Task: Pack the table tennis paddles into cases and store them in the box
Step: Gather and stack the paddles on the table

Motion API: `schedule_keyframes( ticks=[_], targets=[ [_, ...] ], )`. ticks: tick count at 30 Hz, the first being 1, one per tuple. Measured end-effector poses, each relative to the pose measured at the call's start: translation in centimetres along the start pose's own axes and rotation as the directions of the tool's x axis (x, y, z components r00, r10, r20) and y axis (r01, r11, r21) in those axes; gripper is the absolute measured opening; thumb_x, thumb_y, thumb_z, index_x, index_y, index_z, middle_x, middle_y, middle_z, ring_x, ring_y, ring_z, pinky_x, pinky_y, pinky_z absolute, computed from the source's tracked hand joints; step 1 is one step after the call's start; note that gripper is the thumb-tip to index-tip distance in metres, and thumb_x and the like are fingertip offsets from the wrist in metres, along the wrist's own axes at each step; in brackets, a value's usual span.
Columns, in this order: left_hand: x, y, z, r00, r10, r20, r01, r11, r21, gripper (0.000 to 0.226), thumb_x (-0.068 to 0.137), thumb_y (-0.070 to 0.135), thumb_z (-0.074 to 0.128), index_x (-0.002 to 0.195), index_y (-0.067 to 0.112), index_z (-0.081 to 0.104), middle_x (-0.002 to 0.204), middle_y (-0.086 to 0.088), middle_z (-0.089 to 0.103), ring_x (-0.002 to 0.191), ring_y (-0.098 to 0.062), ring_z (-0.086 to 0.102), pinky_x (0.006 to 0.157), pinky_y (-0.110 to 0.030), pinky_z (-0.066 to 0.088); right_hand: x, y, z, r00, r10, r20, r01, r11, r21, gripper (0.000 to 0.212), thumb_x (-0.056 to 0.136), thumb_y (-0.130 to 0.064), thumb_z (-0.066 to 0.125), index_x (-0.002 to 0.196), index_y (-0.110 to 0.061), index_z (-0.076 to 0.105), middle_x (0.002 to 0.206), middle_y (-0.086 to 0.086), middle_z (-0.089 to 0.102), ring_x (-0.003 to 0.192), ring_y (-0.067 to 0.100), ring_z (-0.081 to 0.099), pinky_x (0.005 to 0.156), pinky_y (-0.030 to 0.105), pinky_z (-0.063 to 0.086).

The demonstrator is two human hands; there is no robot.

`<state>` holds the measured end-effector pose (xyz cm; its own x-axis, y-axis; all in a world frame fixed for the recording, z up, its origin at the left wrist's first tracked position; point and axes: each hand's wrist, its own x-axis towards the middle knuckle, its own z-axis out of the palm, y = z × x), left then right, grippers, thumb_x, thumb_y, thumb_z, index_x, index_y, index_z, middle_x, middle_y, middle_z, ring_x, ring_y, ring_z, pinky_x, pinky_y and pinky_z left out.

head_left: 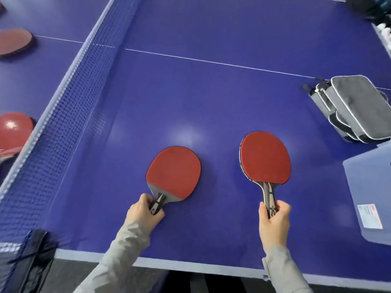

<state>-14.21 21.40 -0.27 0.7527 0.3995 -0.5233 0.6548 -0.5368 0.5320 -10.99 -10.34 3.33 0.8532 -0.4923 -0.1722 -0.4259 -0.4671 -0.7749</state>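
Note:
My left hand (145, 210) grips the dark handle of a red-faced paddle (174, 173) that lies low over the blue table. My right hand (274, 217) holds the handle of a second red paddle (265, 158), blade pointing away from me. A stack of grey zip cases (355, 106) lies at the right side of the table. In front of it, at the right edge, sits a translucent plastic box (368, 197) with a label, seen only in part.
The net (69, 98) runs diagonally along the left. Beyond it lie more red paddles (14, 42), another (14, 130) near the left edge. The blue table (211, 98) has a white centre line. White balls (383, 31) sit at the far right.

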Motion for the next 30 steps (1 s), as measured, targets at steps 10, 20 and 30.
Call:
schedule_keyframes(
  ticks=[10,20,30],
  targets=[
    [-4.4,3.6,5.5,0.995,-0.071,0.074,0.099,0.865,-0.492,0.025,0.069,0.021,0.066,0.078,0.035,0.047,0.066,0.007,0.06,0.04,-0.011,0.045,0.039,-0.022,0.042,-7.0,-0.6,1.4,0.998,0.045,0.044,-0.047,0.998,0.049,0.024,0.089,-0.018,0.063,0.1,-0.016,0.042,0.078,-0.007,0.058,0.066,0.009,0.057,0.049,0.011,0.042],
    [-5.6,6.5,9.5,0.954,0.111,0.277,0.041,0.871,-0.489,0.036,0.082,0.015,0.067,0.104,0.021,0.039,0.075,-0.002,0.062,0.05,-0.015,0.058,0.054,-0.026,0.053,-7.7,-2.1,4.5,0.994,0.043,0.104,-0.05,0.997,0.064,0.023,0.089,-0.018,0.061,0.099,-0.017,0.04,0.087,0.003,0.06,0.073,0.011,0.056,0.057,0.01,0.04],
    [-5.4,5.9,7.8,0.852,0.234,0.469,0.079,0.827,-0.557,0.047,0.082,-0.009,0.063,0.121,0.005,0.041,0.097,-0.015,0.056,0.088,-0.024,0.057,0.095,-0.039,0.047,-9.4,-1.9,6.7,0.99,0.033,0.139,-0.037,0.999,0.024,0.025,0.088,-0.017,0.062,0.103,-0.011,0.042,0.097,0.01,0.057,0.088,0.028,0.056,0.073,0.037,0.048]
  ],
)
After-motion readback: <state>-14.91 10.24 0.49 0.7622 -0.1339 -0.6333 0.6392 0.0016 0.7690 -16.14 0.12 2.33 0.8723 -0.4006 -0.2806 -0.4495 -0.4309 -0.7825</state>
